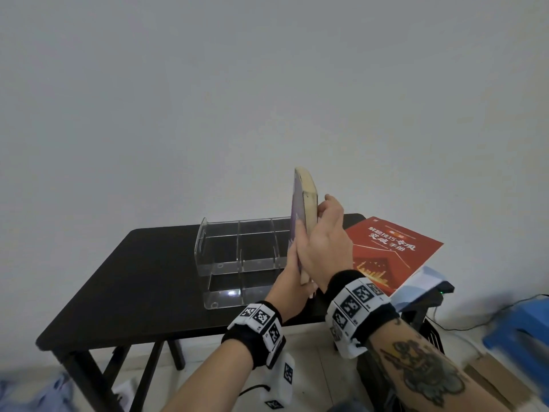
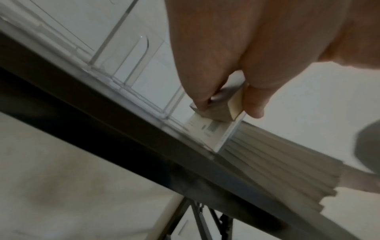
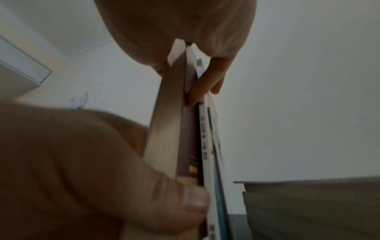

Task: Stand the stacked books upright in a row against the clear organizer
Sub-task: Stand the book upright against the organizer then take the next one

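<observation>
Two hands are working one book w/ a purple cover, and I'm seeing it standing upright on its edge at the right end of the clear organizer. My left hand is gripping the book's near lower edge, fingers curled on the purple cover side; left wrist cam is showing thumb and fingers pinching the corner. My right hand is clasping the other side, fingers wrapping the page edge up top. Right wrist cam is showing what looks like a 2nd, thinner white book pressed alongside, but I can't tell for sure. Rest of the stack, red cover on top, is lying flat just right of my hands, overhanging the black table.
</observation>
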`<state>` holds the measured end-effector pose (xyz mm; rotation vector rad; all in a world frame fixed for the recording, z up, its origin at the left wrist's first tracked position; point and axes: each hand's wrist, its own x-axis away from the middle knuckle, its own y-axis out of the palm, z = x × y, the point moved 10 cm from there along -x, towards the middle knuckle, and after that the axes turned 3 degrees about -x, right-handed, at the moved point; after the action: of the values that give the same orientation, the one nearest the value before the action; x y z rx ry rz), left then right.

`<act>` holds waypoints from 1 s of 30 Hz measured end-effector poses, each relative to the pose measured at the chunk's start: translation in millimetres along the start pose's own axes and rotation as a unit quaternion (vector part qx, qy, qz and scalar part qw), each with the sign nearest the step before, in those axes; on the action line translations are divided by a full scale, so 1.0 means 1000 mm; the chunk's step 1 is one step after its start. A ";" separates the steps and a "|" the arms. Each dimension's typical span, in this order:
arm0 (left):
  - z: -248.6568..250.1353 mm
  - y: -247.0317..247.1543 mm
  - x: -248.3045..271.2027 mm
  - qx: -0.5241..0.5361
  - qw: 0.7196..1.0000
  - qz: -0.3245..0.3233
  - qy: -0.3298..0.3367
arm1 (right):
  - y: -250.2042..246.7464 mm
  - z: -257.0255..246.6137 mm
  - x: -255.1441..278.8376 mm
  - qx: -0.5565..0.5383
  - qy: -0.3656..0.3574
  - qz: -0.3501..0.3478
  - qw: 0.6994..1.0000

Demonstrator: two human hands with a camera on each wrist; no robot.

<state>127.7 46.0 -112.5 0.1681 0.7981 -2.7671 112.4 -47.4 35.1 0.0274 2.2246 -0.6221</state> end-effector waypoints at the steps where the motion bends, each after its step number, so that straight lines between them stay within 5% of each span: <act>1: -0.003 -0.001 0.001 -0.010 1.000 0.003 -0.013 | 0.003 0.005 0.001 -0.012 0.018 -0.018 1.000; 9: -0.016 0.008 -0.007 -0.051 0.997 0.053 0.000 | 0.012 0.021 0.004 -0.016 0.066 -0.053 0.996; 19: -0.032 0.021 -0.020 -0.124 0.991 0.009 -0.041 | 0.014 0.026 0.007 -0.024 0.053 -0.057 0.997; 25: -0.020 0.016 -0.014 -0.055 0.997 0.009 -0.061 | -0.022 0.041 0.003 -0.031 0.045 -0.022 0.998; 30: -0.022 0.015 -0.009 -0.026 0.995 0.005 -0.092 | -0.047 0.121 -0.007 0.130 0.167 0.001 0.977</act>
<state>141.4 47.3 -137.2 -0.0913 0.8156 -2.7004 192.4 -141.2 -6.8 0.2872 2.4452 -0.9632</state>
